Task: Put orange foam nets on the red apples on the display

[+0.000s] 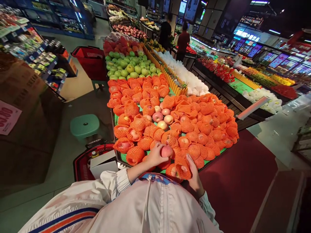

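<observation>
My left hand (155,155) is closed around a bare apple (167,151) at the near edge of the fruit stand (119,159); my right hand (193,174) grips an orange foam net (181,168) just beside it. I judge the apple firm, smooth, moderately heavy and easily bruised, best cupped around its widest part; the net looks light, soft and stretchy. One apple in hand, four bare apples (162,117) mid-pile, netted ones too many to count.
</observation>
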A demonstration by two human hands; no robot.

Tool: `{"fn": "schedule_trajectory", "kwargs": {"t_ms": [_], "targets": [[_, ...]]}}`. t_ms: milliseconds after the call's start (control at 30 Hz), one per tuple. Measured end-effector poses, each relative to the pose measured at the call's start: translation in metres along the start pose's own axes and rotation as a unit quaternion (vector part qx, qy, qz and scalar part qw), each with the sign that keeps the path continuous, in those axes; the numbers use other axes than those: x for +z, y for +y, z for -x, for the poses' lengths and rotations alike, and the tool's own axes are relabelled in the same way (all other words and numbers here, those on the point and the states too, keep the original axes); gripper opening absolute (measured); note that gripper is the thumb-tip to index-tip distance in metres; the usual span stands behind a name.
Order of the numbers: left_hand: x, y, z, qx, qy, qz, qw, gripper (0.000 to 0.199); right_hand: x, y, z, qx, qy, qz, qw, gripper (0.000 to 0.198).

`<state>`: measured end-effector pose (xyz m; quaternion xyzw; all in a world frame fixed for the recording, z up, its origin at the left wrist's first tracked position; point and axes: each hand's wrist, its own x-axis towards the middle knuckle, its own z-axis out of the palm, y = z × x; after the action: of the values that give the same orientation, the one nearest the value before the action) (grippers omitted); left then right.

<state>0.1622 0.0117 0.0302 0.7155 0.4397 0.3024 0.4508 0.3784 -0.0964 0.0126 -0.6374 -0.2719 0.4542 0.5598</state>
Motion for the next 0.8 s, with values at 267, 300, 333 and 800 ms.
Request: {"fn": "schedule_trajectory", "kwargs": {"t_ms": [267, 300, 333, 800], "targets": [[-0.005, 0.008, 0.006, 0.034, -0.011, -0.137, 0.990, 0.053, 0.019, 0.016, -0.001, 0.099, -0.018, -0.062, 0.993, 0.044], [-0.004, 0.009, 0.007, 0.043, -0.006, -0.167, 0.985, 0.051, 0.019, 0.017, 0.000, 0.098, -0.022, -0.059, 0.993, 0.043], [-0.003, 0.010, 0.007, 0.049, 0.000, -0.196, 0.979, 0.051, 0.019, 0.017, 0.000, 0.100, -0.026, -0.054, 0.993, 0.043], [-0.010, 0.014, 0.009, -0.023, -0.046, -0.172, 0.984, 0.054, -0.005, 0.002, 0.015, -0.021, -0.104, 0.080, 0.991, 0.049]]}}
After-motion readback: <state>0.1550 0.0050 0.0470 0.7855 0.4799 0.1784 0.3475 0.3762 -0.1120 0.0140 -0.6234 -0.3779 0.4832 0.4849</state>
